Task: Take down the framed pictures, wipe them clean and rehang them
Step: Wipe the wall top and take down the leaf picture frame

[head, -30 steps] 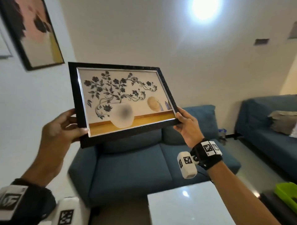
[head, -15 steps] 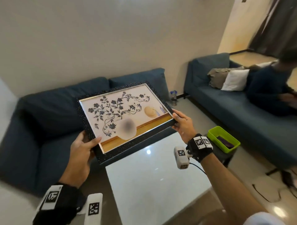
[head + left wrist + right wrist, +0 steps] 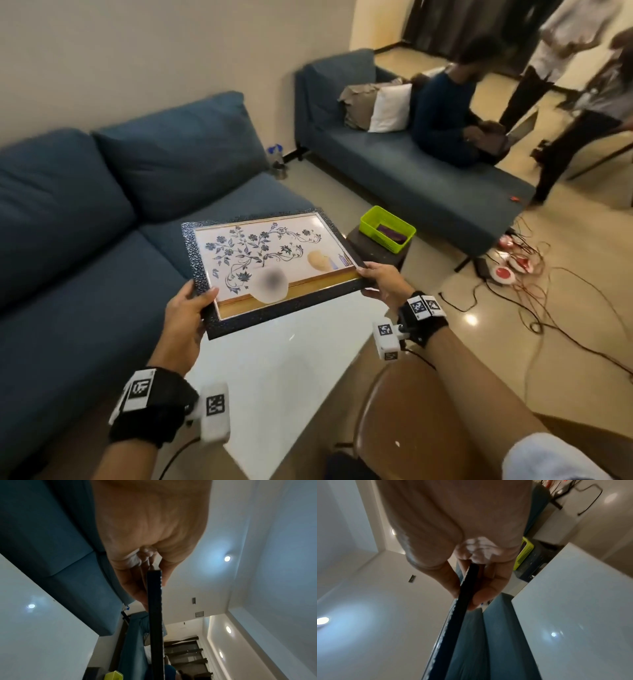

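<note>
Black textured-frame floral picture (image 3: 270,263) held face-up above the glossy white table (image 3: 274,387). My left hand (image 3: 186,311) and right hand (image 3: 380,279) each clamp a near corner. Step: taken down, unwiped. Next I judge: lay flat, fetch cloth.

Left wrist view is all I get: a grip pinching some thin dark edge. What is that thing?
Observer: A framed picture, black frame, blue flower print, face up. The left grip holds its left side.
Operator: Is the other hand helping?
Observer: Yes, the right grip holds the lower right corner.
Operator: Anything nearby to wipe it with?
Observer: A green basket on a dark stool holds a purple thing; I cannot tell whether it is a cloth.
</note>
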`<act>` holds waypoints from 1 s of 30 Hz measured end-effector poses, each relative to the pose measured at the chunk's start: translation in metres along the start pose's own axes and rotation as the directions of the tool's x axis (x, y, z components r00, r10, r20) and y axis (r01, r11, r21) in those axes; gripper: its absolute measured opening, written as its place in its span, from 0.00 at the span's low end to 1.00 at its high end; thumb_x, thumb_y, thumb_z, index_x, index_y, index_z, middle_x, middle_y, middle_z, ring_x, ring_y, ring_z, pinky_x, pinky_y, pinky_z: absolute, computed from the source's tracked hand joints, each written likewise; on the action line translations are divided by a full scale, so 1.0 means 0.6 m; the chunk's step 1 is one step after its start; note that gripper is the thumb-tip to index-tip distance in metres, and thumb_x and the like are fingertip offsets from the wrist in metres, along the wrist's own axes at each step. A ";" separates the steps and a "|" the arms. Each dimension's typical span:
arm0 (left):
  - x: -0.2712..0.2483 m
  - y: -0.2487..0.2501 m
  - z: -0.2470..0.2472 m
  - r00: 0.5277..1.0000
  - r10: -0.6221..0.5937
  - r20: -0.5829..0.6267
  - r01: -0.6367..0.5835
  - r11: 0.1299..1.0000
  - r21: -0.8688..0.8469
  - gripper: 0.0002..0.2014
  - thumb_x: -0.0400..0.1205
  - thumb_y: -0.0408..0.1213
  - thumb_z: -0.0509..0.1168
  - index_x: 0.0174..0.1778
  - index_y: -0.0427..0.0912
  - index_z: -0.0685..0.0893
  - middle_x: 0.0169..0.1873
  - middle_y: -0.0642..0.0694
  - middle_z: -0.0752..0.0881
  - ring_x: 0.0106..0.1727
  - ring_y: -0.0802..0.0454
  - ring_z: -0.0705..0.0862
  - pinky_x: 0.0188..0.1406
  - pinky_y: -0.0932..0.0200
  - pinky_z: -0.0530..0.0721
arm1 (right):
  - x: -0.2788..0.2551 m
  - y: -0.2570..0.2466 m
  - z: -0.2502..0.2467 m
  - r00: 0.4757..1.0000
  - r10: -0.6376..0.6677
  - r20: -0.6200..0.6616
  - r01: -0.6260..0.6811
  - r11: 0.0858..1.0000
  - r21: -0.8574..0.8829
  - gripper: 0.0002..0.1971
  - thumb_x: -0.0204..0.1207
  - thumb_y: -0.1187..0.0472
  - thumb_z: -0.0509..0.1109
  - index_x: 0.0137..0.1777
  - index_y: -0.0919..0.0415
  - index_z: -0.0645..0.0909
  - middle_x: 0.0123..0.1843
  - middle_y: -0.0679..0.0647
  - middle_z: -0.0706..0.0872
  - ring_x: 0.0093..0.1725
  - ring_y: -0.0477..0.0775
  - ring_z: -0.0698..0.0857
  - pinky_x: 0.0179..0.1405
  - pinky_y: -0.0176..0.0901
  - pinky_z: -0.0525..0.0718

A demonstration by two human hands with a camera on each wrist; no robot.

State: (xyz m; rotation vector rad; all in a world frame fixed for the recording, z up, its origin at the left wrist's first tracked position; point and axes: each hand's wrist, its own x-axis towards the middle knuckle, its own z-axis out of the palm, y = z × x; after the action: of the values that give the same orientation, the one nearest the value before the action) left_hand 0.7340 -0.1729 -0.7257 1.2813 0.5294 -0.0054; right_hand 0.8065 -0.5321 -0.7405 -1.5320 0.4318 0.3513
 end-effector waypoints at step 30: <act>0.754 -0.399 0.456 0.931 -0.358 0.074 0.205 0.680 0.704 0.19 0.81 0.20 0.64 0.66 0.38 0.86 0.64 0.36 0.90 0.65 0.35 0.88 0.72 0.36 0.85 | 0.629 0.383 -0.253 0.861 0.343 -0.375 -0.321 0.939 0.122 0.12 0.75 0.74 0.78 0.57 0.63 0.87 0.46 0.56 0.90 0.38 0.47 0.86 0.29 0.29 0.82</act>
State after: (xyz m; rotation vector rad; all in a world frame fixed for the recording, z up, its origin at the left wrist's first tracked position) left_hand 1.1647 -0.3658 -1.0641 1.8894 0.5614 -0.6564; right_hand 1.0199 -0.6986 -1.1214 -1.4713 1.0253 0.2935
